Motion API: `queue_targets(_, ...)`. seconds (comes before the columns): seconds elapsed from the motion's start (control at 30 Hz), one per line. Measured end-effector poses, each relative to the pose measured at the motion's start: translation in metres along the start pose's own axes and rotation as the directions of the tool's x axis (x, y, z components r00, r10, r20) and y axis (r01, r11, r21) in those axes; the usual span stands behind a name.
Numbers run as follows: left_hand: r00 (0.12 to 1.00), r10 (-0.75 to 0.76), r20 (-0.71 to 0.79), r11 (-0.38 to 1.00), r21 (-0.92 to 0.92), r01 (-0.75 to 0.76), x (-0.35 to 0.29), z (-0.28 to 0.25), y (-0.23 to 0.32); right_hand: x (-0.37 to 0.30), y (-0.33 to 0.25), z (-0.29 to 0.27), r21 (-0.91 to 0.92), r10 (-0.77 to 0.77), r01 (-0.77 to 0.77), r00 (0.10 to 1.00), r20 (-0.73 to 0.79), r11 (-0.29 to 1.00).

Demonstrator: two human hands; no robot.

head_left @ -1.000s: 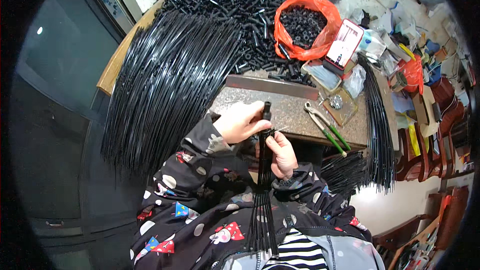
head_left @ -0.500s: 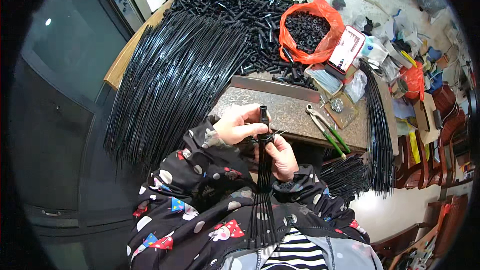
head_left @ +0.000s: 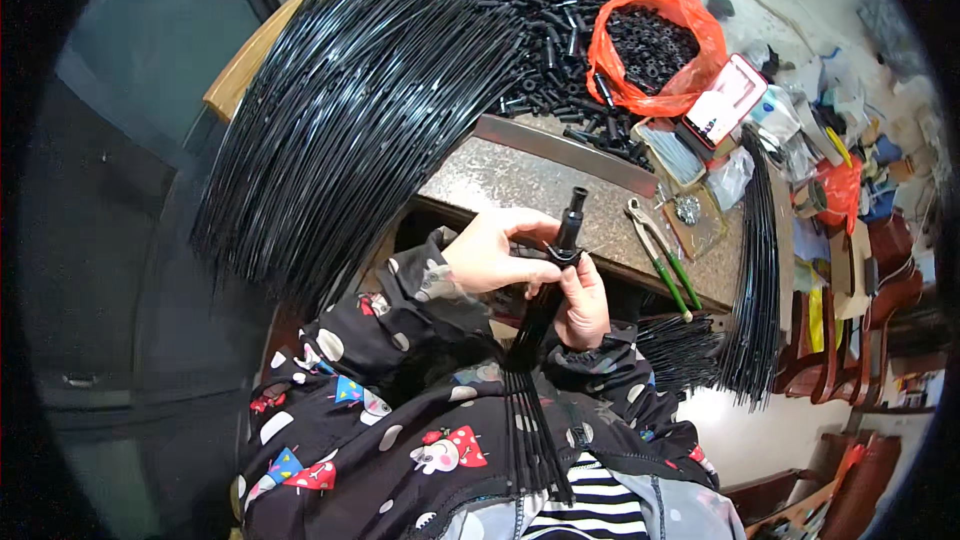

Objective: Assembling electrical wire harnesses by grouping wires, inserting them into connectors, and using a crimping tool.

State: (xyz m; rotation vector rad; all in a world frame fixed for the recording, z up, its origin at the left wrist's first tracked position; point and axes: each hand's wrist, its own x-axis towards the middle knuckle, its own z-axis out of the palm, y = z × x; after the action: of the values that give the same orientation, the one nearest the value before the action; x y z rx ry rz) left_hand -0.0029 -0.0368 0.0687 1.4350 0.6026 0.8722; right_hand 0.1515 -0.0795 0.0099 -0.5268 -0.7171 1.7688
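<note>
Black tube (head_left: 572,223), red bag (head_left: 655,104), green handles (head_left: 671,287), striped shirt (head_left: 592,506)

The held tube (head_left: 570,227) is smooth black plastic with a soft sheen. The heaped slender rods (head_left: 350,130) shine glossily, apparently plastic, though the wide view leaves that uncertain. The pliers (head_left: 646,238) pair bare metal with smooth green grips (head_left: 670,286); the tabletop (head_left: 480,180) looks speckled and stone-like, the bag (head_left: 640,103) thin, crinkled red plastic, the jacket (head_left: 400,440) soft printed cloth.
</note>
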Motion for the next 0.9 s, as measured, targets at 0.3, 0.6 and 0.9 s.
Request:
queue_targets(0.3,0.986,0.07,-0.151,0.982,-0.163,-0.094,-0.004,0.004,-0.011,0.001,-0.003,-0.001,0.034,0.016,-0.017,1.0,0.025,0.999)
queue_targets(0.6,0.945,0.326,-0.007,0.942,-0.083,-0.326,0.004,-0.008,-0.029,-0.003,0.0,-0.006,0.058,0.051,-0.051,0.999,0.0,0.997)
queue_targets(0.9,0.997,0.04,0.058,0.998,-0.058,-0.037,0.003,-0.006,-0.013,-0.003,-0.003,0.004,0.018,-0.002,0.003,1.0,-0.011,1.0)
